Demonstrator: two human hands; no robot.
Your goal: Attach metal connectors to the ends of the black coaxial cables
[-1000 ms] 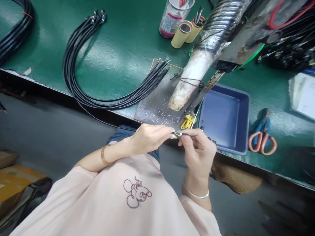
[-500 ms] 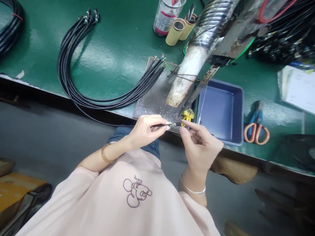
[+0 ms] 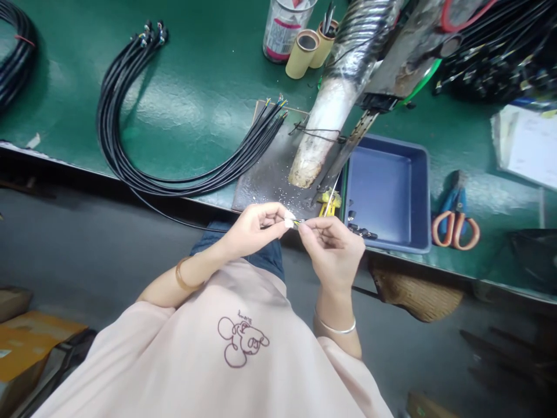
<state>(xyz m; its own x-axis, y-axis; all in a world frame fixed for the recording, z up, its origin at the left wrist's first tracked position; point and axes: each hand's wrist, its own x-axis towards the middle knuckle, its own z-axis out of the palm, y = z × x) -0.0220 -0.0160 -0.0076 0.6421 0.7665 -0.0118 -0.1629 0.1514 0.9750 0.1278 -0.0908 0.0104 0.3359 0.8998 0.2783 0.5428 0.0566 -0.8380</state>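
My left hand point(image 3: 256, 229) is closed in a pinch around a black cable point(image 3: 198, 226), close to its end. Thumb and forefinger of my right hand point(image 3: 328, 244) meet at the tip of that same cable. Small yellow-green wires point(image 3: 296, 222) show between the fingertips of both hands; my fingers partly cover the tip. From my left hand the cable runs back left to a curved bundle of black cables point(image 3: 174, 186), whose stripped ends rest on a dark plate point(image 3: 261, 186). A yellow piece point(image 3: 329, 204) on the bench edge is just beyond my right hand.
A blue tray point(image 3: 391, 174) holds small black connectors point(image 3: 361, 232). Orange-handled cutters point(image 3: 456, 223) lie to its right. A foil-wrapped duct point(image 3: 322, 128) and a metal arm point(image 3: 352, 142) reach over the plate. Tubes point(image 3: 302, 55) and a jar point(image 3: 285, 35) stand behind.
My right hand has moved left and pinches the cable's tip, where a black connector showed before. My left hand keeps its hold. The view has shifted slightly, showing connectors in the tray.
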